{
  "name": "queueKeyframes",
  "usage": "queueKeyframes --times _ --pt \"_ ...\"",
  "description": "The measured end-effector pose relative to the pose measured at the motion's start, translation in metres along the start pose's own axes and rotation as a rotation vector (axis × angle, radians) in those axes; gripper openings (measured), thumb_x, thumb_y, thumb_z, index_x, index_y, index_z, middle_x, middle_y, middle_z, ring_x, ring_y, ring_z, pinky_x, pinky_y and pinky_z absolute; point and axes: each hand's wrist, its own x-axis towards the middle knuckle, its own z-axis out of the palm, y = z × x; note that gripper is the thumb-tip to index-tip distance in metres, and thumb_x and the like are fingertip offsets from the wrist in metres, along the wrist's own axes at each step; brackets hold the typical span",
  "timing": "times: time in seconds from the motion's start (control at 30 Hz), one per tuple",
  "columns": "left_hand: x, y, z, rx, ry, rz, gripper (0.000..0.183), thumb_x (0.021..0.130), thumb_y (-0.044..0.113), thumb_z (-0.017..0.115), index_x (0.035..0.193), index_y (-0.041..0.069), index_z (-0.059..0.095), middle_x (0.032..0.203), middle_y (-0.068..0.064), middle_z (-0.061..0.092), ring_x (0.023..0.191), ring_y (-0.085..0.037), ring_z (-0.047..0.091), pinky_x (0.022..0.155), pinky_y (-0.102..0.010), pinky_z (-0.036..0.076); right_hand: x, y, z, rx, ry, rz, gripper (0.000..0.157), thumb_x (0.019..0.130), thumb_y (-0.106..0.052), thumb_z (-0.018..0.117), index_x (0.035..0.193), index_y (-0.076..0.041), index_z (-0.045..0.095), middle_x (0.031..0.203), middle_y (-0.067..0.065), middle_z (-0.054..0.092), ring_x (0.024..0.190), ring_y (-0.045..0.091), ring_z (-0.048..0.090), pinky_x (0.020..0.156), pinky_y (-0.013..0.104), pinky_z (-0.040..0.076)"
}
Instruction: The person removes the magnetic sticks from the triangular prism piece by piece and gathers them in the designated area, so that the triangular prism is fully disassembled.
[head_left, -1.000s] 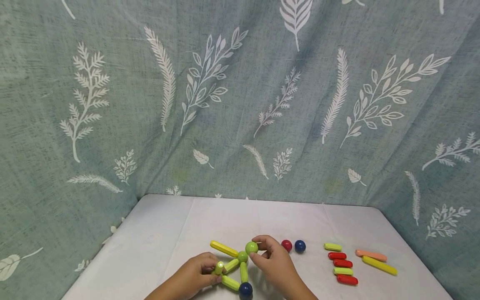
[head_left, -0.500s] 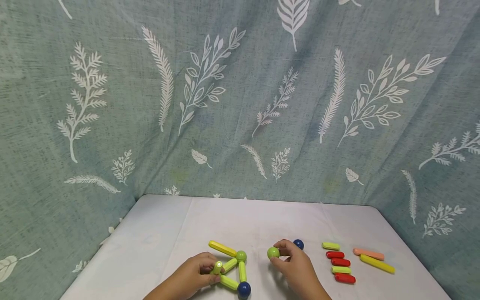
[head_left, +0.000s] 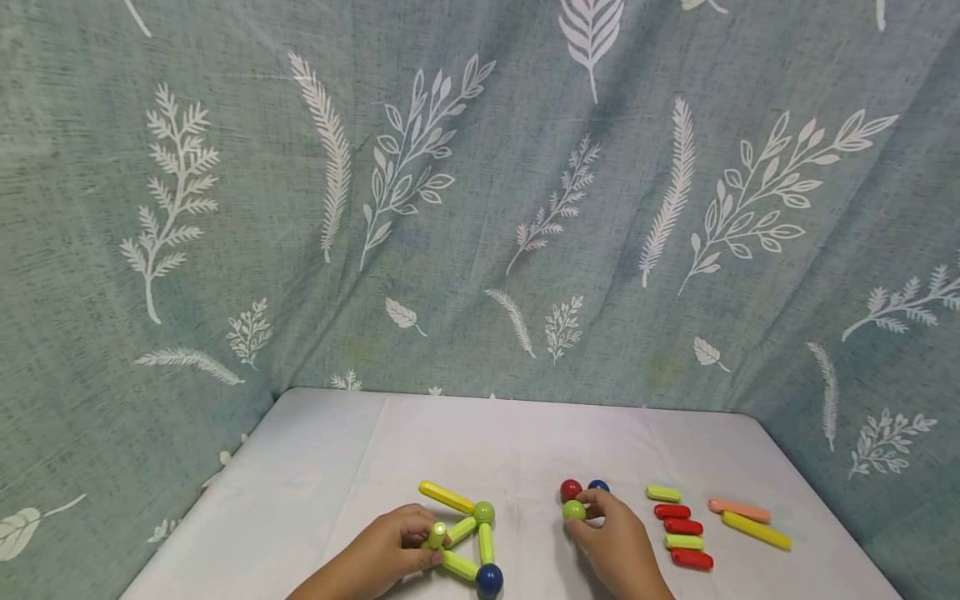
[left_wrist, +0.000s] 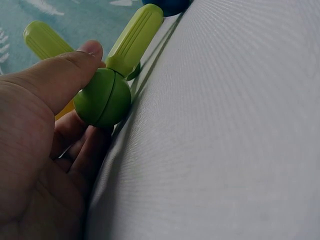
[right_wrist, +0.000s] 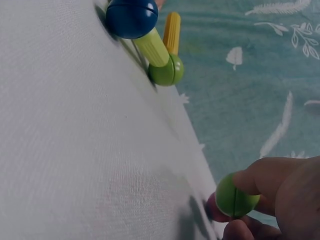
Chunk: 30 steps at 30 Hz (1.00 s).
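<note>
My left hand (head_left: 399, 542) grips a green ball (left_wrist: 102, 97) at one corner of a frame of sticks and balls. From that ball a lime-green stick (left_wrist: 135, 40) runs to a navy ball (head_left: 489, 580). Another lime stick (head_left: 438, 535) points up beside the fingers. At the frame's far corner sits a second green ball (head_left: 483, 512), with a yellow stick (head_left: 446, 496) reaching left from it. To the right, my right hand (head_left: 618, 542) pinches a loose green ball (right_wrist: 235, 195) between thumb and fingers, right by a red ball (head_left: 571, 490).
A blue ball (head_left: 598, 487) is partly hidden behind the right hand. Farther right lie red sticks (head_left: 683, 527) and lime sticks (head_left: 663, 493) in a column. Beside them are an orange stick (head_left: 739, 509) and a yellow stick (head_left: 756, 530). A patterned curtain (head_left: 480, 208) hangs behind the white table (head_left: 322, 450).
My right hand has carried the loose green ball rightward, away from the frame's far corner to the red ball. The left hand and the frame stay in place.
</note>
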Motion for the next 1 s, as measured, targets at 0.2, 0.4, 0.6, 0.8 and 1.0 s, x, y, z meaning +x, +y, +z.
queueKeyframes --times 0.2,0.4,0.6,0.8,1.0 --pt "0.000 -0.001 0.000 -0.036 -0.003 -0.017 0.020 0.086 0.032 0.086 0.101 0.026 0.074 0.117 0.006 0.065 0.108 -0.013 0.067 0.092 -0.032 0.060 0.001 0.001 0.001 0.006 -0.010 0.023 0.037 0.087 -0.023 0.086 0.119 -0.015 0.070 0.112 0.003 0.072 0.098 0.022 0.062 0.089 0.049 0.060" --pt "0.000 0.000 -0.001 -0.049 -0.012 -0.022 0.021 0.086 0.030 0.086 0.102 0.025 0.073 0.117 0.005 0.066 0.110 -0.016 0.067 0.092 -0.034 0.060 0.001 0.000 0.007 0.006 -0.013 0.055 0.038 0.086 -0.016 0.086 0.120 -0.015 0.070 0.119 0.008 0.073 0.109 0.029 0.064 0.098 0.060 0.055" --pt "0.001 0.001 -0.002 -0.046 -0.008 -0.028 0.020 0.086 0.028 0.086 0.102 0.025 0.074 0.116 0.005 0.066 0.109 -0.016 0.067 0.092 -0.034 0.060 0.001 0.000 0.012 -0.004 -0.006 0.069 0.038 0.086 -0.012 0.085 0.121 -0.014 0.070 0.125 0.014 0.072 0.113 0.033 0.064 0.099 0.061 0.053" --pt "0.001 0.000 -0.001 -0.045 -0.005 -0.014 0.020 0.086 0.029 0.086 0.102 0.025 0.074 0.116 0.005 0.066 0.108 -0.014 0.067 0.092 -0.032 0.060 0.001 0.001 0.011 -0.008 -0.009 0.064 0.039 0.086 -0.012 0.085 0.121 -0.014 0.070 0.121 0.013 0.073 0.104 0.029 0.064 0.097 0.059 0.055" --pt "0.000 0.000 0.000 -0.037 -0.016 0.004 0.021 0.087 0.034 0.085 0.103 0.026 0.073 0.114 0.007 0.065 0.104 -0.007 0.065 0.091 -0.030 0.058 0.001 0.000 0.006 -0.028 0.004 0.044 0.042 0.087 -0.017 0.086 0.125 -0.014 0.070 0.114 0.009 0.074 0.097 0.026 0.064 0.091 0.054 0.060"
